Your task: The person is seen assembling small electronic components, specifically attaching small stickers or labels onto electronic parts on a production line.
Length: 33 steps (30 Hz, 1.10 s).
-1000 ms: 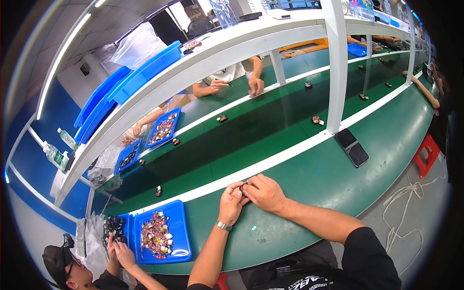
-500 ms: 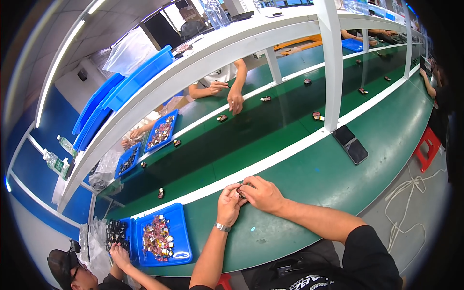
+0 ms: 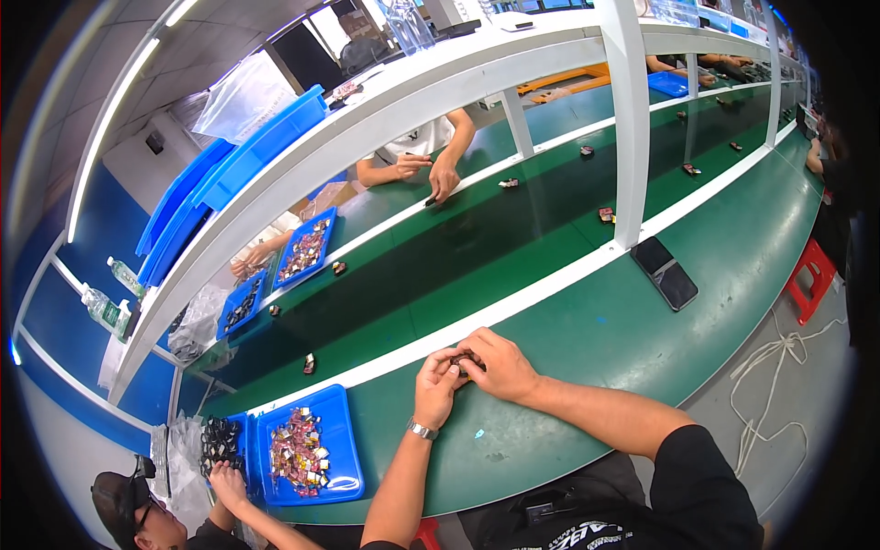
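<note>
Both hands meet over the green workbench, near its far edge, just short of the white strip bordering the conveyor belt. Left hand curled narrow, fingertips pinching one side of a small dark part; right hand closed over the other side, thumb and forefinger pressed to it. Part held between both hands, raised slightly off the bench, probably to allow fine fingertip work close to the eyes; details of the part too small to tell. Metal wristwatch on the left wrist.

Blue plastic tray at the near-left edge of the bench, within left-arm reach, shallow-walled, filled with mixed small parts in red, yellow and silver. Dark flat phone lying face-up toward the right, beside the white upright post, well apart from the hands.

Belt surface matte dark green, carrying small dark parts spaced singly along its length. Bench top smooth, lightly glossy. Another person's hand at the lower left reaches into a neighbouring tray of black parts.
</note>
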### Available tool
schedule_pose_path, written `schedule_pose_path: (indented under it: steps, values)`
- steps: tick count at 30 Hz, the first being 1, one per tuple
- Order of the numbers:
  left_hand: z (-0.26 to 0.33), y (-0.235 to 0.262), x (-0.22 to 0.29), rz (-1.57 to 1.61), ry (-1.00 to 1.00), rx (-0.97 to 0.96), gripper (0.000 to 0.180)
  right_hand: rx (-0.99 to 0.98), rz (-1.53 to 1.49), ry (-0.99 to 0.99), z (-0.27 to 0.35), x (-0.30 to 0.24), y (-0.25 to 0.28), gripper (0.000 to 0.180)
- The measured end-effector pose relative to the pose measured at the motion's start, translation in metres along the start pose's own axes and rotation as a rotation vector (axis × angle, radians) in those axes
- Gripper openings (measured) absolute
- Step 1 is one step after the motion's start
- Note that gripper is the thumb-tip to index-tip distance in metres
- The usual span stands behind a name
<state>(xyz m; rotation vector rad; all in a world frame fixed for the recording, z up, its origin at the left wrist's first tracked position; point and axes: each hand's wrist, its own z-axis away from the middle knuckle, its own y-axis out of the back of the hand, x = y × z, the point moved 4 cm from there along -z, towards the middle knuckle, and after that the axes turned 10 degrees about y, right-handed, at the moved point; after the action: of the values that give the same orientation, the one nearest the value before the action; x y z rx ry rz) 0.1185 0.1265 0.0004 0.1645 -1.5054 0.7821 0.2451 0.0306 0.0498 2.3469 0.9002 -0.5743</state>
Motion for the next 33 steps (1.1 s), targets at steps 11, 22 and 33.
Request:
schedule_pose_path:
  steps: [11,22,33]
  values:
    - [-0.001,0.024,0.014,-0.463,-0.265,0.341,0.02,0.184,-0.034,-0.391,-0.004,0.074,0.021,0.013]
    - [-0.002,0.037,0.01,-0.492,-0.217,0.391,0.01,0.201,0.425,-0.253,-0.032,0.123,0.022,0.019]
    - [-0.008,0.038,0.011,-0.463,-0.094,0.427,0.012,-0.031,0.06,-0.242,0.002,0.041,-0.013,0.005]
